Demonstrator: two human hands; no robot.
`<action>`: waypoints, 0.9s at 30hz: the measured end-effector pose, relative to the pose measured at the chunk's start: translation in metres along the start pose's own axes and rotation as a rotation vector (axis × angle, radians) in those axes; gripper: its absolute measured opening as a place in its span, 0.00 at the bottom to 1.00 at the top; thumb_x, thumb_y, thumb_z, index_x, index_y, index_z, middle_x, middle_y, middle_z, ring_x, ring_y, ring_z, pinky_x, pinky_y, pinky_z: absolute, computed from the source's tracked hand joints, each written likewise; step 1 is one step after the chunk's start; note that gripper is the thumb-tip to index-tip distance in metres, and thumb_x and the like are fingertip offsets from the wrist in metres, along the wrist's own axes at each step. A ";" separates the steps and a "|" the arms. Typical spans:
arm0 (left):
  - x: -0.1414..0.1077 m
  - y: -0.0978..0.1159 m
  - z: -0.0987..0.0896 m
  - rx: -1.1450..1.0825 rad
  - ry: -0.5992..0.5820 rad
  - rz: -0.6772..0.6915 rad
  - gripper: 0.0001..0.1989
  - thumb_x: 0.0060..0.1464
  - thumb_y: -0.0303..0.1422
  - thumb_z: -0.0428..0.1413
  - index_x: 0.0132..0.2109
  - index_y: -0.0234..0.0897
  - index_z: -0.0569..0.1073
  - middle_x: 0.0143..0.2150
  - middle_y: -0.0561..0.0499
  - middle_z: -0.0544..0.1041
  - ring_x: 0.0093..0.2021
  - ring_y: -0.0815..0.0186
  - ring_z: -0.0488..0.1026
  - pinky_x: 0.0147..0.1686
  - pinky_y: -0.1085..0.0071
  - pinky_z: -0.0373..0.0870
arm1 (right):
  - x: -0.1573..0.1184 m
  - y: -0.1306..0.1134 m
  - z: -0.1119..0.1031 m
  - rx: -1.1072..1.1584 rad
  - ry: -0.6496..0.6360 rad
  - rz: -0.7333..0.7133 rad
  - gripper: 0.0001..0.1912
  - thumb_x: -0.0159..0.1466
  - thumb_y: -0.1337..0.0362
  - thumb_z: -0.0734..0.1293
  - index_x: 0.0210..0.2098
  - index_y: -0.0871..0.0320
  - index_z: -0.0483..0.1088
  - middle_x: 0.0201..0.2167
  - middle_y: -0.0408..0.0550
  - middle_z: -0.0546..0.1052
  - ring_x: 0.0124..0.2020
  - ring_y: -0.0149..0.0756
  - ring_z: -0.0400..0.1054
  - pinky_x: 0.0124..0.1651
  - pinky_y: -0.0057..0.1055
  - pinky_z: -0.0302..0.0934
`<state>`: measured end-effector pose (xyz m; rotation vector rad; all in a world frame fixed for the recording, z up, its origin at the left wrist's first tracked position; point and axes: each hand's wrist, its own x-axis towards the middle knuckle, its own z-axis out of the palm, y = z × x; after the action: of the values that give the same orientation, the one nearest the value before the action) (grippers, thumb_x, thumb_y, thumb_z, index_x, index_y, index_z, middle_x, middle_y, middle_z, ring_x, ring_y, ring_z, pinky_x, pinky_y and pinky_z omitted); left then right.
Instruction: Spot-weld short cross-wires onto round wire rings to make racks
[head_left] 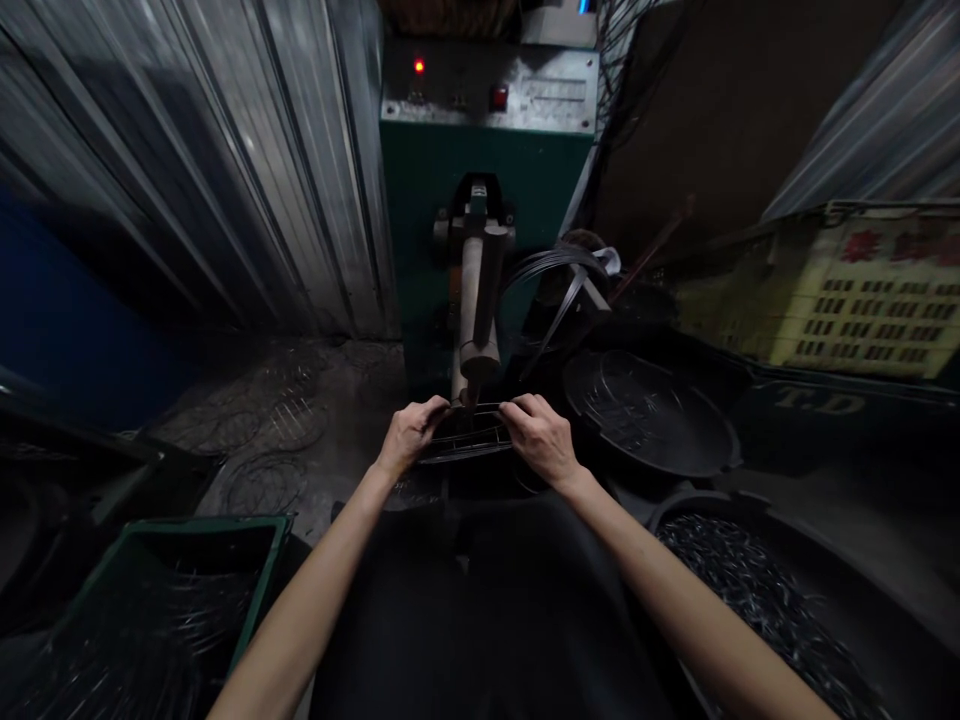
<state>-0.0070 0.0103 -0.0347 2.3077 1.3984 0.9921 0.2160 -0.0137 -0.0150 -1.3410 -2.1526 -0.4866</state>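
A round wire rack (471, 441) with thin metal bars is held level across the middle of the view. My left hand (409, 435) pinches its left edge, and my right hand (541, 437) pinches the right edge, with the fingers of both closed. Between my hands, the tip of a thick metal electrode arm (480, 355) comes down at the rack's far edge; whether it touches the wire I cannot tell. The arm sticks out from a green machine (420, 190) that looks like a spot welder. Its grey panel carries a lit red lamp (419, 66).
At right stand a black basin of short metal pieces (750, 560), a shallow black pan (652, 410) and a yellow crate (877, 300). A green bin (281, 540) with wire parts is at lower left. Wire rings (262, 485) lie on the floor. Cables (555, 262) hang beside the machine.
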 end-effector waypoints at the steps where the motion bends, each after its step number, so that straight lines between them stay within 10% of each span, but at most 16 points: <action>1: 0.000 -0.001 0.001 0.004 0.011 0.014 0.10 0.59 0.36 0.48 0.39 0.40 0.72 0.29 0.53 0.74 0.28 0.70 0.69 0.30 0.77 0.62 | 0.000 0.001 0.000 0.007 0.002 -0.006 0.11 0.66 0.61 0.58 0.34 0.54 0.70 0.32 0.46 0.72 0.33 0.30 0.62 0.30 0.26 0.51; 27: 0.008 -0.008 0.003 -0.011 0.021 0.081 0.10 0.60 0.36 0.47 0.40 0.39 0.71 0.31 0.52 0.75 0.31 0.69 0.71 0.31 0.77 0.62 | -0.001 0.012 0.007 0.121 -0.063 0.000 0.12 0.67 0.61 0.56 0.35 0.55 0.70 0.31 0.47 0.71 0.33 0.32 0.64 0.34 0.26 0.56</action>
<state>-0.0084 0.0215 -0.0377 2.3693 1.3139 1.0477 0.2254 -0.0048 -0.0212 -1.3054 -2.1949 -0.3123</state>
